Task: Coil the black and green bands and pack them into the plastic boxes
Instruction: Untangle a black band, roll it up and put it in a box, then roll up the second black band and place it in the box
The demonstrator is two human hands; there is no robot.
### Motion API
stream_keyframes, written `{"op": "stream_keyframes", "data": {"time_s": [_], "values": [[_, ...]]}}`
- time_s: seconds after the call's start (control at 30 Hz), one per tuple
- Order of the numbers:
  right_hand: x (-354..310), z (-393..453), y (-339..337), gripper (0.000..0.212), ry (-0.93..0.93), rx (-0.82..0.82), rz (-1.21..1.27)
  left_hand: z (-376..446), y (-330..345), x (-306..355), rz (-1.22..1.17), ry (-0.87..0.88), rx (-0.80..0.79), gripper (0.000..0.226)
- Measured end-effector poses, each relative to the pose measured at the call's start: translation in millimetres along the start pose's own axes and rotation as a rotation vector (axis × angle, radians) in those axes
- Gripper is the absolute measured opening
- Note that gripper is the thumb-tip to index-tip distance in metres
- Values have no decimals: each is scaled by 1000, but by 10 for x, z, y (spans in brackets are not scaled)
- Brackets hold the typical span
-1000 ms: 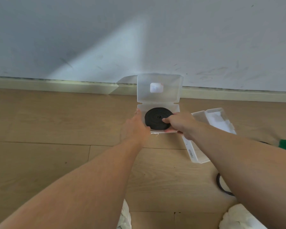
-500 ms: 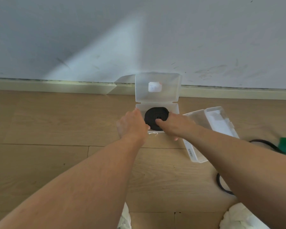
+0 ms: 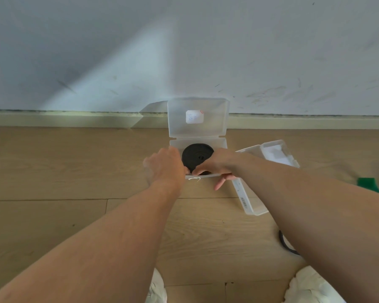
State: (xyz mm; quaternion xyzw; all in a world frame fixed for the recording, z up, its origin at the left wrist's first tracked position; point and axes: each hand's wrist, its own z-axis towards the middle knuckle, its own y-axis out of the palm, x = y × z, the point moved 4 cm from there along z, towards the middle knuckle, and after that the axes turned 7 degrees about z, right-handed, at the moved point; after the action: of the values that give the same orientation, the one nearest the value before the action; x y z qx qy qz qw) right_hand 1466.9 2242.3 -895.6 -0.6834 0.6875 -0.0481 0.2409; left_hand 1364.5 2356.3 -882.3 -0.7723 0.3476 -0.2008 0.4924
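A clear plastic box [image 3: 220, 142] lies open on the wooden floor, its lid [image 3: 214, 119] standing up against the wall. The coiled black band [image 3: 196, 155] lies flat in its base. My left hand [image 3: 164, 167] grips the box's near left corner. My right hand [image 3: 219, 165] pinches the coil's near edge, thumb on top and the other fingers hanging outside the front wall. The fingertips of both hands almost meet there. A green band [image 3: 368, 183] shows at the right edge, partly hidden by my right forearm.
A second clear plastic box [image 3: 274, 153] lies open just right of the first, partly under my right arm. A loose loop of black band [image 3: 283, 242] lies on the floor beside that arm. White-socked feet [image 3: 311, 285] are at the bottom. The skirting board and wall are close behind.
My right hand has slid from the coil's centre back to its near edge. My left hand has moved in along the box's left side toward the front corner.
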Motion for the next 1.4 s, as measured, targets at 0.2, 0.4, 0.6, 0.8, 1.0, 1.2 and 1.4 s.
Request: {"op": "stream_keyframes", "data": {"time_s": [0.2,0.4,0.6,0.8,1.0,1.2,1.4], "values": [[-85,3,99,57,9,45,-44,4,72,16,92,32,46,40],[-155,84,151,60,110,196,-333,29,71,28,118,2,68,37],[-240,93,92,71,127,85,-414,19,65,55,97,-38,52,25],[-25,-132,-10,53,-5,115,-193,-62,30,167,-30,-58,8,32],[360,-455,-29,20,-193,439,8,-172,171,237,-425,-181,-131,61],[1009,-960,-132,49,-189,498,109,-599,-65,522,-337,-6,-68,63],[2013,-1389,-114,40,-53,629,238,-1157,-61,1314,-237,334,-102,49]]}}
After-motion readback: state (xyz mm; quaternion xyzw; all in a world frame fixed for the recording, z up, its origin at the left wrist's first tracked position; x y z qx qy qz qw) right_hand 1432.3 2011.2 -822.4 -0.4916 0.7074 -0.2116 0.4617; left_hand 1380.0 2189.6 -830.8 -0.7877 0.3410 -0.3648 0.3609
